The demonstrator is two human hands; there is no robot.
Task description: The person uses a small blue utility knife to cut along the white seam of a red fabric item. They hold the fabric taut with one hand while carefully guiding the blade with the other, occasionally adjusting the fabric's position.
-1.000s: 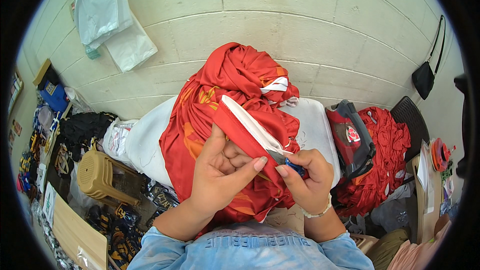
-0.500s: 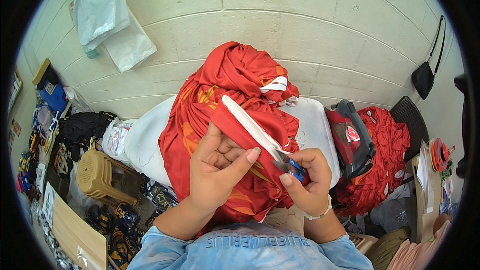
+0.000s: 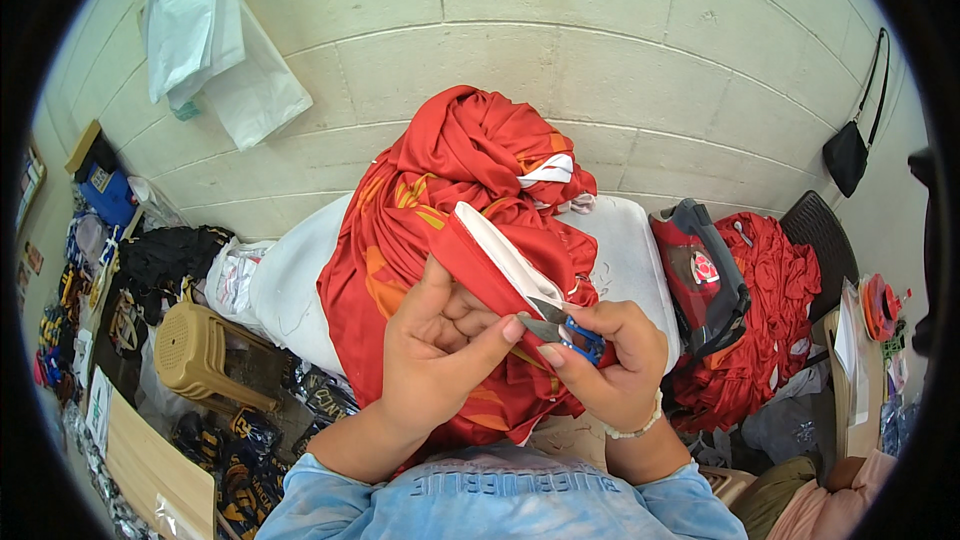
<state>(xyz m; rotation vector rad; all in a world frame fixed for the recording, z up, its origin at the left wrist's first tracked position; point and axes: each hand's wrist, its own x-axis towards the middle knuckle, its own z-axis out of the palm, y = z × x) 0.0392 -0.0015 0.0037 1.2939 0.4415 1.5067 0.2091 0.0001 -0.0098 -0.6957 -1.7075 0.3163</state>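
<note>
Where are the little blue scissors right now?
In the head view, the blue thread snips sit just right of centre, in the right hand, blades pointing at the white-lined edge of the red garment that the left hand holds.

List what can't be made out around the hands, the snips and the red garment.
- Head view: the snips' blade tips, hidden against the white trim; what they cut is too small to see.
- Right hand: its palm and the snips' handle, covered by curled fingers.
- Red garment: its lower part, behind the left hand.
- The surface below, covered by cloth.
</note>
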